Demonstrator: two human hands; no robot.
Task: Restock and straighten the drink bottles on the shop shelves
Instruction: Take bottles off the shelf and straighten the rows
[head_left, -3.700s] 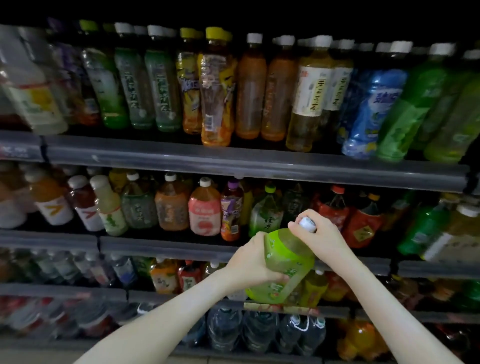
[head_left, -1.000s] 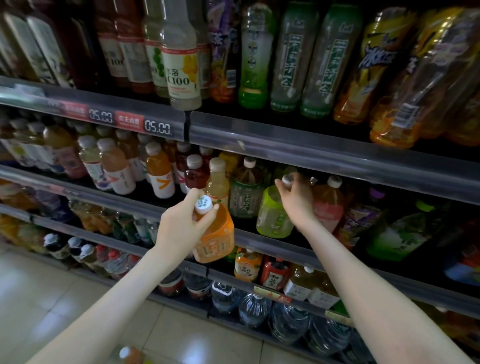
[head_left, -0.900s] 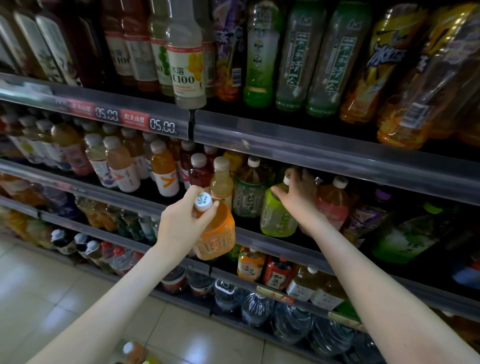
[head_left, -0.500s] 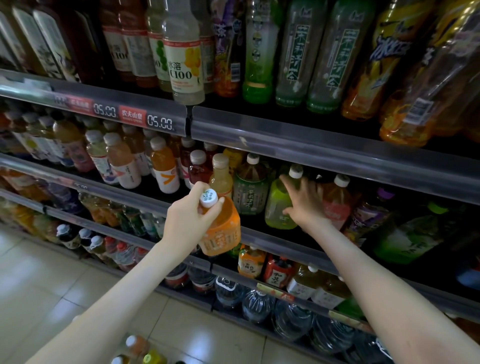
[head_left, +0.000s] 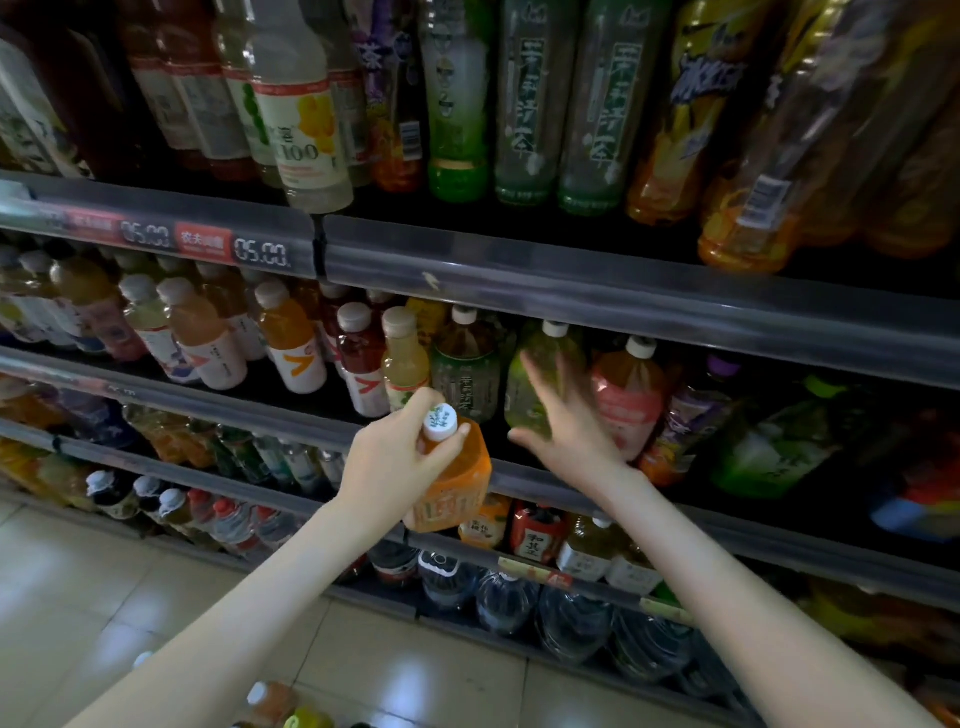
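1. The left hand (head_left: 395, 467) had its fingers and thumb curled round the neck and shoulder of the orange bottle (head_left: 460, 483), right under the white cap (head_left: 440, 422). Snug hold.
2. The right hand (head_left: 566, 426) gripped nothing. Its fingers were straight and spread against the green bottle (head_left: 537, 374), a bit blurred.
3. The orange bottle hung in the air just off the front edge of the middle shelf (head_left: 234, 410), not on it. The green bottle stood near that edge, between a tea bottle (head_left: 465, 379) and a pink bottle (head_left: 626, 400).
4. My guess on handling: full plastic, so some heft, with smooth, slippery film. The walls would give, but the neck is stiff, so grab there or round the waist.
5. Writing: the price tags (head_left: 260, 253) on the upper shelf's front edge read "05.00", and a pale bottle (head_left: 301, 150) showed "100". The orange label was too blurry to read.
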